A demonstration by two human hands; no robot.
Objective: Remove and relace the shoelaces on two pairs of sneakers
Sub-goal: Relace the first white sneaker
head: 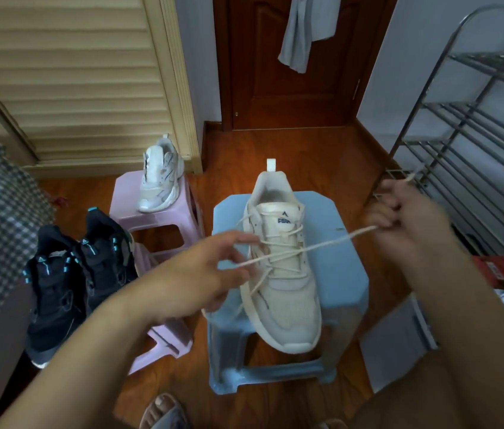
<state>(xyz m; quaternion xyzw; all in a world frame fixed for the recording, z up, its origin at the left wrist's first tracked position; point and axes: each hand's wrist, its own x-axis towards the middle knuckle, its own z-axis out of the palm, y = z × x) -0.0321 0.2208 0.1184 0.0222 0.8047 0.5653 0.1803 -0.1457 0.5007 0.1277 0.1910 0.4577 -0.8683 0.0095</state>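
Cream sneaker [281, 274] on blue stool [346, 274]; right hand [411, 218] pinches the lace [331, 243] end, left hand [210, 274] grips its other run; cord limp, light; best held near the tips.

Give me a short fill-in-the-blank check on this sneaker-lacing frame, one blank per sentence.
1. The cream sneaker being laced stands on a ____ stool.
2. The right hand pulls the shoelace taut out to the ____ of that sneaker.
3. The other white sneaker stands on a ____ stool.
4. The pair of ____ sneakers sits on the floor beside the left hand.

Missing words: blue; right; pink; black
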